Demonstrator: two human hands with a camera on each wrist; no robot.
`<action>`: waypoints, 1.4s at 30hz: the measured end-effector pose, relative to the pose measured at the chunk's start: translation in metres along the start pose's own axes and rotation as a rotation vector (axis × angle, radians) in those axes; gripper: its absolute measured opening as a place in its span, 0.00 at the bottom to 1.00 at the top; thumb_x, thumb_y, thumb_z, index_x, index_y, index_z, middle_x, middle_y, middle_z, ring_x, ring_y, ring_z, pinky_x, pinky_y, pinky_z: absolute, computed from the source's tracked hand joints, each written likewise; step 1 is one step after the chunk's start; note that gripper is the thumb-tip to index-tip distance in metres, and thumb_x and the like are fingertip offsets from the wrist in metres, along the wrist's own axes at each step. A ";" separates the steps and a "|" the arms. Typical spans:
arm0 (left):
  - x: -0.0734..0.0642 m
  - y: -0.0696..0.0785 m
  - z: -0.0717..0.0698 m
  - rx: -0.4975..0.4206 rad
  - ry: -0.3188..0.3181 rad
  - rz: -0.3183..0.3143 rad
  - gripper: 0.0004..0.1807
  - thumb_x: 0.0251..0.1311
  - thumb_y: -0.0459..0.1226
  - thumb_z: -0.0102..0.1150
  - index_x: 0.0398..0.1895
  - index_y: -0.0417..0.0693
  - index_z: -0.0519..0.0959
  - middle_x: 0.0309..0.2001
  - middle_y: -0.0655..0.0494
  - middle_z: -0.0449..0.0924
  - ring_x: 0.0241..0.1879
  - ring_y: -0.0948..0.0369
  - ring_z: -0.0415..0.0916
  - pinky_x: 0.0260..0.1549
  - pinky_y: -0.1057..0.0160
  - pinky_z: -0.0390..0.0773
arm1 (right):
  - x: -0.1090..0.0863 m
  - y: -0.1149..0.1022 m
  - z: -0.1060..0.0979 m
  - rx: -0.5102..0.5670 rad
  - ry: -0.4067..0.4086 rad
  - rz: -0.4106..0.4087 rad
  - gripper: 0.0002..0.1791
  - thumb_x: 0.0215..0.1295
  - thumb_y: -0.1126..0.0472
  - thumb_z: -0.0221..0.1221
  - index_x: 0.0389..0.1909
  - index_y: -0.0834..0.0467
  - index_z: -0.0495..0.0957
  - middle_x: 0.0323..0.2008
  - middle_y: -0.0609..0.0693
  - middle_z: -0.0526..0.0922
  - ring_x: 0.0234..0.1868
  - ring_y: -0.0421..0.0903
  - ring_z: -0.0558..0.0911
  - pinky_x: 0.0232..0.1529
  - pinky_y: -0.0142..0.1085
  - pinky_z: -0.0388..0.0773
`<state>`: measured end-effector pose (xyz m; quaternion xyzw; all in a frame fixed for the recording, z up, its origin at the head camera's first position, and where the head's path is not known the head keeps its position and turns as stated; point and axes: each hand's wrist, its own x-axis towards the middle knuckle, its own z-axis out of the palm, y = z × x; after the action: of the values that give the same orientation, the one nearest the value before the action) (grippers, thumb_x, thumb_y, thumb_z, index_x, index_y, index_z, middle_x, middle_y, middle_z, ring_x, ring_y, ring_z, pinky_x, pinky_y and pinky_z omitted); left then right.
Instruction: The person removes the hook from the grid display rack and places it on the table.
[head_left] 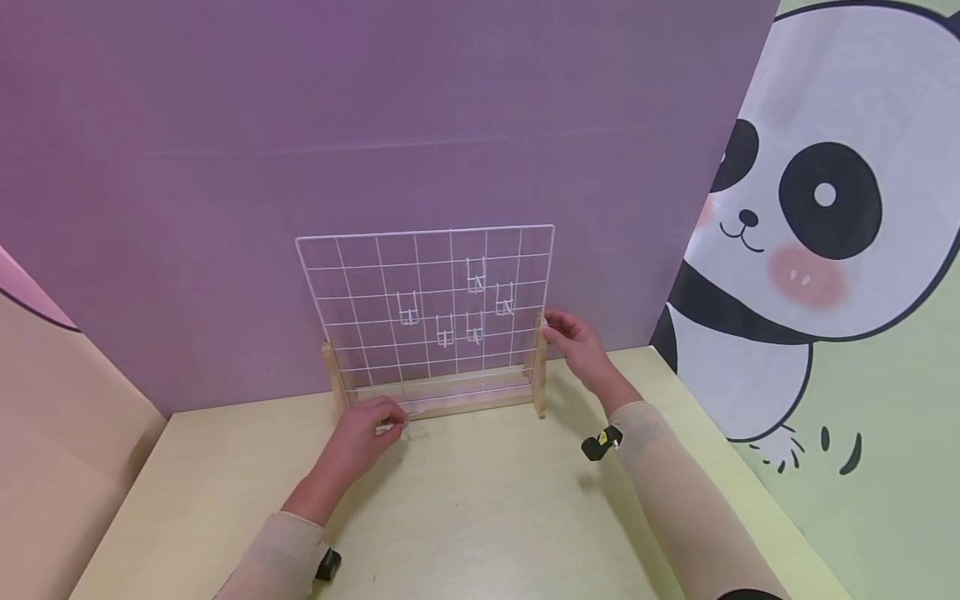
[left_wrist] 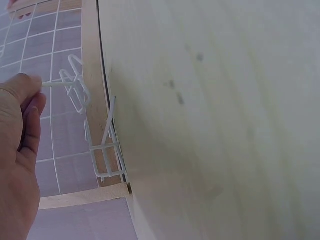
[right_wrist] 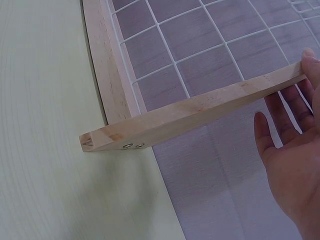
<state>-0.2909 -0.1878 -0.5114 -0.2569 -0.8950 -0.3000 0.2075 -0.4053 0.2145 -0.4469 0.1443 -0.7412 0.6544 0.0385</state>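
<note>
A white wire grid panel (head_left: pixel 425 232) leans upright in a wooden stand, and several small white wire hooks (head_left: pixel 408 317) hang on it. My left hand (head_left: pixel 367 429) is low in front of the stand's left end. Its thumb and fingers pinch the stem of another white wire hook (left_wrist: pixel 66 84), whose bent end points toward the stand's bottom rail. A second loose hook (left_wrist: pixel 106 175) shows beside that rail in the left wrist view. My right hand (head_left: pixel 581 346) holds the top of the right wooden post (head_left: pixel 540 379), thumb on its front edge and fingers behind it.
The stand rests on a pale wooden table (head_left: pixel 480 508) near its back edge. Close behind rises a purple wall panel (head_left: pixel 420 108). A panda picture (head_left: pixel 825 317) covers the wall at right, and a beige panel (head_left: pixel 60 417) borders the table on the left.
</note>
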 end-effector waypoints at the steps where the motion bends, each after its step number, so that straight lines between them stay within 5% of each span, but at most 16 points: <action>1: 0.000 0.000 0.000 0.001 -0.007 -0.007 0.10 0.62 0.24 0.78 0.38 0.48 0.89 0.41 0.62 0.88 0.42 0.57 0.86 0.45 0.53 0.89 | 0.000 0.000 0.000 0.000 0.000 0.000 0.21 0.84 0.61 0.62 0.70 0.66 0.78 0.63 0.59 0.84 0.63 0.48 0.81 0.76 0.49 0.74; 27: 0.003 0.002 0.001 0.032 -0.208 -0.089 0.09 0.61 0.25 0.78 0.36 0.48 0.90 0.36 0.65 0.83 0.39 0.62 0.83 0.43 0.59 0.89 | 0.002 0.000 -0.002 -0.005 -0.019 0.017 0.23 0.85 0.58 0.62 0.72 0.65 0.77 0.67 0.62 0.82 0.69 0.54 0.79 0.79 0.52 0.70; 42: 0.000 -0.001 0.000 0.034 -0.284 -0.040 0.09 0.61 0.24 0.77 0.38 0.45 0.90 0.37 0.62 0.84 0.40 0.59 0.85 0.44 0.59 0.89 | 0.002 0.002 -0.002 0.005 -0.014 0.013 0.22 0.84 0.57 0.63 0.71 0.63 0.78 0.66 0.61 0.83 0.69 0.55 0.79 0.79 0.54 0.71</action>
<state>-0.2920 -0.1885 -0.5117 -0.2752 -0.9253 -0.2493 0.0773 -0.4076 0.2160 -0.4485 0.1440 -0.7409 0.6554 0.0285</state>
